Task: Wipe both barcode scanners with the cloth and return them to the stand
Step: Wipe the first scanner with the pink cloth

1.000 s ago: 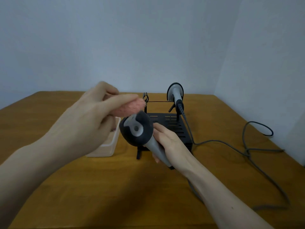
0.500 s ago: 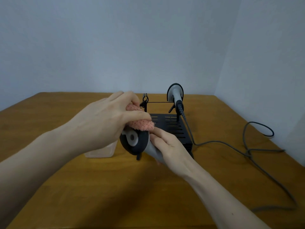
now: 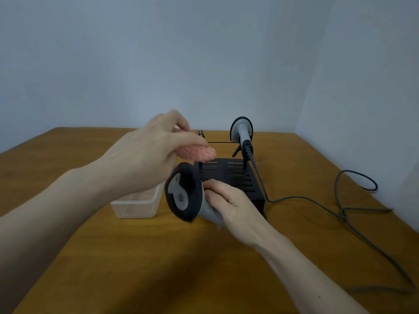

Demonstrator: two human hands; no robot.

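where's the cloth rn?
Head view, centre-left: the pink cloth is pinched in the left hand, held just above the head of the scanner that the right hand grips.

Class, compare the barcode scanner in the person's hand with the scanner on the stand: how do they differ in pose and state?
The held scanner is off the stand, gripped at its handle by the right hand; the second scanner rests in the stand untouched. The held scanner's head faces the camera, close under the pink cloth pinched in the left hand; the second scanner stands at the stand's far end, its cable trailing across the table. Both have grey handles and dark rounded heads.
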